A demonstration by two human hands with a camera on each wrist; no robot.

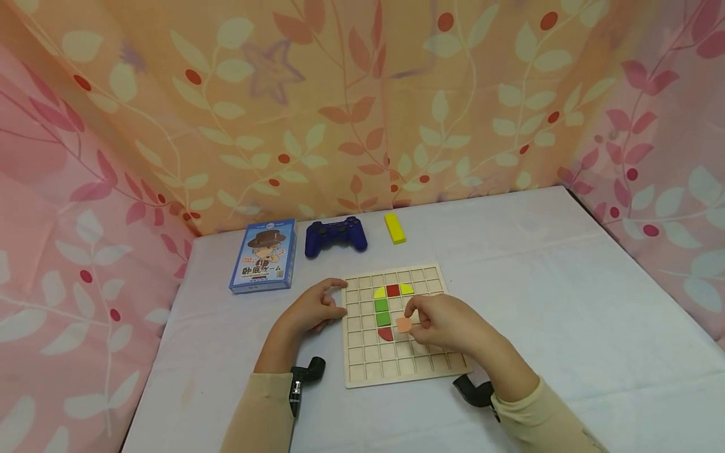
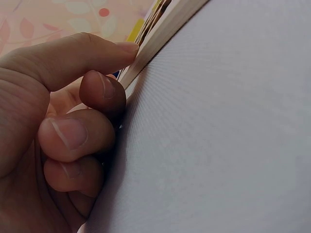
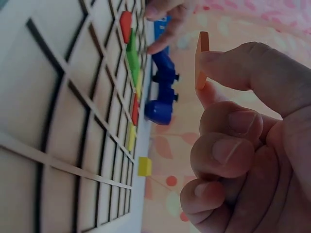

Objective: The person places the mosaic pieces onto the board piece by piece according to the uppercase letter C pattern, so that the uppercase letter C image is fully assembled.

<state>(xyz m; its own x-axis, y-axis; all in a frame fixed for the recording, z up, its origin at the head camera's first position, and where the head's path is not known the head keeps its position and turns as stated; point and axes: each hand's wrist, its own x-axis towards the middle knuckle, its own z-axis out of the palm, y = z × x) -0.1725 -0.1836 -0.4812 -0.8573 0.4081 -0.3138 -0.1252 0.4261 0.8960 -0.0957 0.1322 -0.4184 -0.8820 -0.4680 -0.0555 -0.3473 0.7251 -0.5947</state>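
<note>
A wooden grid board (image 1: pixel 362 371) lies on the table. My right hand (image 1: pixel 447 324) pinches an orange square tile (image 1: pixel 403 324) between thumb and fingers, over the middle of the board; in the right wrist view the tile (image 3: pixel 200 60) is seen edge-on. Two yellow rounded pieces (image 1: pixel 407 289) flank a red square (image 1: pixel 393 290) in the grid. Below the left one sit two green squares (image 1: pixel 382 319), then a red rounded piece (image 1: pixel 386 334). My left hand (image 1: pixel 311 308) touches the board's left edge with thumb and index finger; its other fingers are bent in the left wrist view.
Behind the board, from left to right, are a blue illustrated box (image 1: pixel 263 257), a dark blue game controller (image 1: pixel 337 236) and a yellow block (image 1: pixel 395 228). A white cloth (image 1: pixel 544 283) covers the table. Patterned curtains (image 1: pixel 362 107) hang at the back and sides.
</note>
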